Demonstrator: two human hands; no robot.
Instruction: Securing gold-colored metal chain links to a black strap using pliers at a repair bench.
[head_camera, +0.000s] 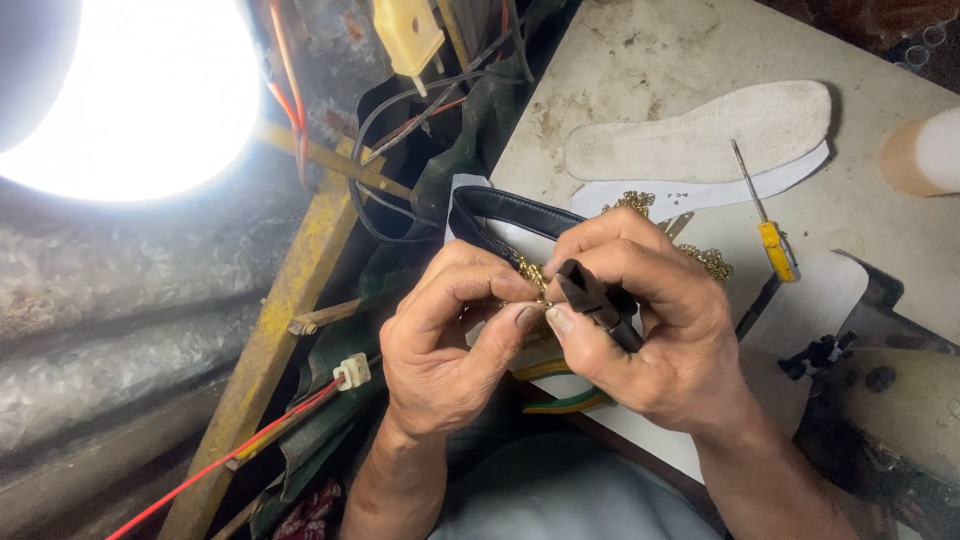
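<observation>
The left hand (440, 340), at centre frame, pinches a gold chain trim (532, 275) between thumb and curled fingers, closed tightly on it; the right hand (650, 330), just beside it and touching at the fingertips, grips a small black tool (597, 300), perhaps pliers, though the hand hides most of it; the tool's tip meets the chain where the left thumb presses. The chain runs along a black leather strap (510, 208) that curves up and left from behind both hands; more of the gold trim shows past the right knuckles. Above, in the upper right, a pale insole (700, 135) lies on the worn worktable (650, 50); a yellow-handled screwdriver (770, 235) lies just right of the hands; a bright lamp (130, 90) glares at upper left.
</observation>
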